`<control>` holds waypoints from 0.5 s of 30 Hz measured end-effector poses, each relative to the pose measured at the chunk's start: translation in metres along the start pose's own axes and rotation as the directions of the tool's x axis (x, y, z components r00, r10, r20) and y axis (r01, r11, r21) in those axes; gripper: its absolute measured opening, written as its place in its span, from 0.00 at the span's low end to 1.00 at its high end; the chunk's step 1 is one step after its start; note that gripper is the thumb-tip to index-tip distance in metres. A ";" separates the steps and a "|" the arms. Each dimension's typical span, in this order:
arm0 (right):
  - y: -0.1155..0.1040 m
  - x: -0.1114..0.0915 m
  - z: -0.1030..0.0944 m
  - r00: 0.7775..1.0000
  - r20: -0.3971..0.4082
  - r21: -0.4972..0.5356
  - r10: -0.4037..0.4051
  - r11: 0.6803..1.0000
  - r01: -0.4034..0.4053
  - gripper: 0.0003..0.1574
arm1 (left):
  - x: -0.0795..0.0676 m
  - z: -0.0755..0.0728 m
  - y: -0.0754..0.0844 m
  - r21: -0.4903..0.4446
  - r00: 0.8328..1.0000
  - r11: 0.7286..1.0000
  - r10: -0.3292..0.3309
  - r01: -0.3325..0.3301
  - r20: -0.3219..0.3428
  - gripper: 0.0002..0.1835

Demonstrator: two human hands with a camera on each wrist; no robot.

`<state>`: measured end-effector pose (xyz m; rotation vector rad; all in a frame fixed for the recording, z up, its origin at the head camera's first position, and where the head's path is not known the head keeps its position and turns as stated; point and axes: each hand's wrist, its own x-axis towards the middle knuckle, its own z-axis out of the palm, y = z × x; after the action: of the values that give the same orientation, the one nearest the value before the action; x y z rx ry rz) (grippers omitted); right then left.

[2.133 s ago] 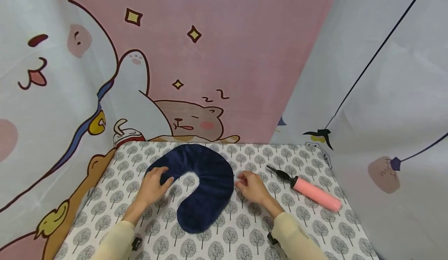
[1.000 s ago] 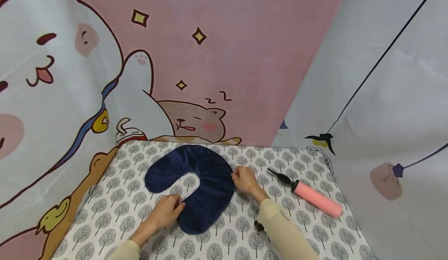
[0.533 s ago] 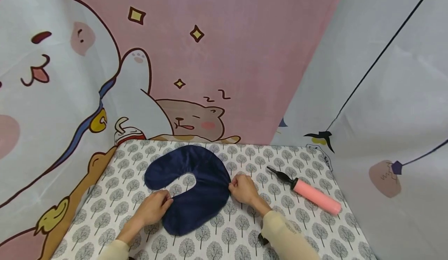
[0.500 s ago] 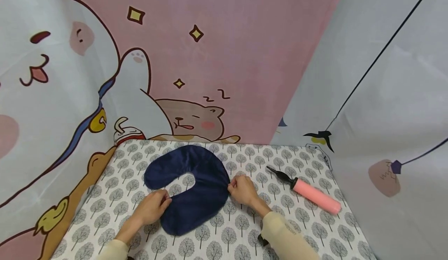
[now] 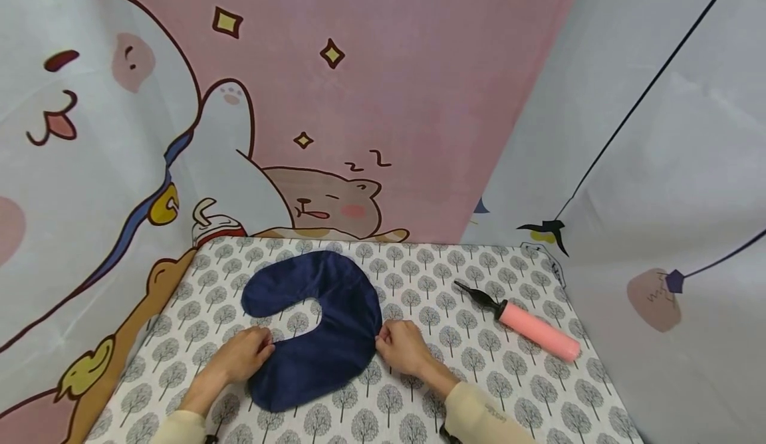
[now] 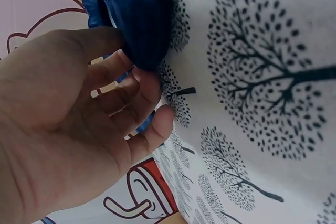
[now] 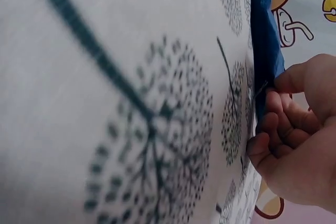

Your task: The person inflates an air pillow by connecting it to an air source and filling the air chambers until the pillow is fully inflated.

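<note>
A dark blue, U-shaped neck pillow (image 5: pixel 344 341) lies flat on the tree-print cloth, its opening facing left. It looks thin and deflated. My left hand (image 5: pixel 244 354) pinches the inner edge of its near arm; in the left wrist view the thumb and fingertips of the hand (image 6: pixel 79 93) close on the blue fabric (image 6: pixel 139 14). On the pillow's right outer edge, my right hand (image 5: pixel 405 347) pinches the rim. The right wrist view shows thumb and index finger of that hand (image 7: pixel 299 135) on the blue edge (image 7: pixel 265 35).
A hand pump (image 5: pixel 538 331) with a pink barrel and black nozzle lies to the right of the pillow. The table (image 5: pixel 467 391) is covered with white tree-print cloth. Cartoon-printed sheets (image 5: pixel 419 98) hang behind and at both sides.
Both hands came to the pillow's edges and took hold of it. The neck pillow has slid left and toward me, turning slightly. The pump stays where it lay.
</note>
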<state>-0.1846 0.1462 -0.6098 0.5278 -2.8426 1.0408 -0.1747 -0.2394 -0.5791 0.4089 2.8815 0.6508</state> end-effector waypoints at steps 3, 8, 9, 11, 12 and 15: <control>0.003 -0.002 -0.004 0.999 0.027 0.042 -0.022 0.999 0.021 0.16 | 0.001 0.000 0.003 0.008 1.000 1.000 0.008 -0.008 -0.014 0.07; 0.010 -0.008 -0.014 0.994 0.057 0.070 -0.088 0.994 0.084 0.09 | 0.006 0.001 0.021 0.003 0.987 0.996 0.087 -0.087 -0.132 0.08; 0.011 -0.009 -0.015 0.993 0.061 0.063 -0.102 0.993 0.098 0.07 | 0.008 0.002 0.027 -0.003 0.980 0.993 0.114 -0.116 -0.165 0.10; 0.013 -0.011 -0.017 0.990 0.072 0.038 -0.120 0.992 0.117 0.03 | 0.013 0.008 0.041 -0.003 0.960 0.984 0.175 -0.180 -0.218 0.14; 0.014 -0.012 -0.018 0.988 0.079 0.021 -0.130 0.992 0.128 0.04 | 0.016 0.011 0.048 -0.005 0.948 0.977 0.207 -0.215 -0.241 0.16; 0.015 -0.013 -0.019 0.983 0.095 -0.022 -0.154 0.987 0.157 0.08 | 0.023 0.024 0.068 -0.006 0.922 0.954 0.287 -0.299 -0.259 0.20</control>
<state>-0.1783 0.1727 -0.6066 0.8014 -2.8340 0.9700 -0.1756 -0.1640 -0.5721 0.8192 3.0673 0.8736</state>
